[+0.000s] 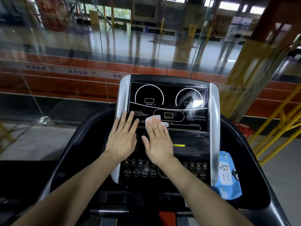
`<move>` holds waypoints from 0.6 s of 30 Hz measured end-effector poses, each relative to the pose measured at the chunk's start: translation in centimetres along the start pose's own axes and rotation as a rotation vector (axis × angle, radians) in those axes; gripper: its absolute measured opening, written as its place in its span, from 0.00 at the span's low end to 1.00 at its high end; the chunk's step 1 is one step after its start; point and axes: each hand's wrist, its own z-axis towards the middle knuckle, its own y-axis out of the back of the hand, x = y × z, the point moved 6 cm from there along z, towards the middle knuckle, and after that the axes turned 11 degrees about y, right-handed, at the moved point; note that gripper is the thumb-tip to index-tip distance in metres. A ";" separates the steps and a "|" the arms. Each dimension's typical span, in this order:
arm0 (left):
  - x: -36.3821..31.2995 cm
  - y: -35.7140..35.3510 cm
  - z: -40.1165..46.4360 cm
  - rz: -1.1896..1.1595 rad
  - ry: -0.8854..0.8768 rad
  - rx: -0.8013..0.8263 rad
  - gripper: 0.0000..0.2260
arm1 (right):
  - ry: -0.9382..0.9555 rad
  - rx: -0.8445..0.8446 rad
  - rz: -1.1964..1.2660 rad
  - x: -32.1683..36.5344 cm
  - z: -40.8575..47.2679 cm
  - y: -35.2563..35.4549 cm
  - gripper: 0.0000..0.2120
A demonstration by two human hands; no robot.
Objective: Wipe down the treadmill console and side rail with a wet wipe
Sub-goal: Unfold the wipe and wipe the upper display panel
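Both forearms reach far over one console [167, 101]. Right hand [158, 141] lies spread, flat fingers pressing one wet wipe [154, 122] onto the display's middle; left hand [123, 138] rests flat and spread beside it. Best to keep the palm flat and sweep overlapping strokes. One blue wipe pack [228, 175] sits at right.

white wet wipe [150, 122] lies crumpled flat on the black console [169, 98].

Both hands lay flat on the treadmill console [167, 98].
The right hand [157, 141] pressed a white wet wipe [149, 121] mid-panel; the left hand [123, 137] rested beside it.
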 end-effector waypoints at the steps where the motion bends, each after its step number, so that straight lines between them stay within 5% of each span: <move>1: 0.4 0.0 -0.2 -0.010 0.005 0.000 0.29 | 0.021 0.011 0.003 0.6 0.3 -0.1 0.32; 10: 2.9 0.3 -0.8 -0.034 0.071 0.032 0.28 | -0.099 0.004 -0.040 -5.7 -2.6 1.7 0.33; 18: 3.3 0.2 -0.9 -0.071 0.086 0.030 0.28 | 0.031 0.008 0.014 0.3 1.0 0.5 0.31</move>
